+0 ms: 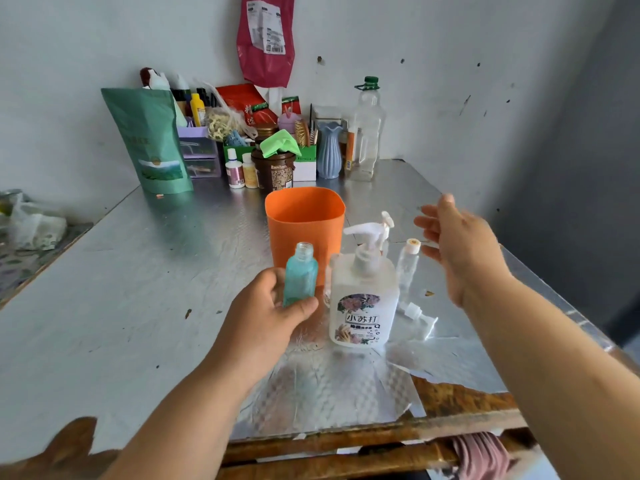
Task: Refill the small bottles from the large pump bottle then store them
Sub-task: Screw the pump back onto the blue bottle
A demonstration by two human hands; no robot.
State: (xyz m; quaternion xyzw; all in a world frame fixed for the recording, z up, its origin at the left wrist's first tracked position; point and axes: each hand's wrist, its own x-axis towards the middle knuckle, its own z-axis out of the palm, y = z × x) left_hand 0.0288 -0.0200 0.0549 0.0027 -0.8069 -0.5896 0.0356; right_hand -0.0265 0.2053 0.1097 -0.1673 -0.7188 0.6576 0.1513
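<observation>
The small bottle (300, 276) is translucent teal, the cup (304, 223) behind it plain orange. The pump bottle (363, 299) is milky white with a purple floral label, on an embossed silver counter (138, 271).

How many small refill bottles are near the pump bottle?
2. A teal bottle, uncapped, in the left hand's grip; a clear bottle standing just right of the large pump bottle. Another may be hidden behind it.

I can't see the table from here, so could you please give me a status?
Left hand grips uncapped teal bottle. Right hand open, raised right of pump bottle. Orange cup close behind both.
</observation>
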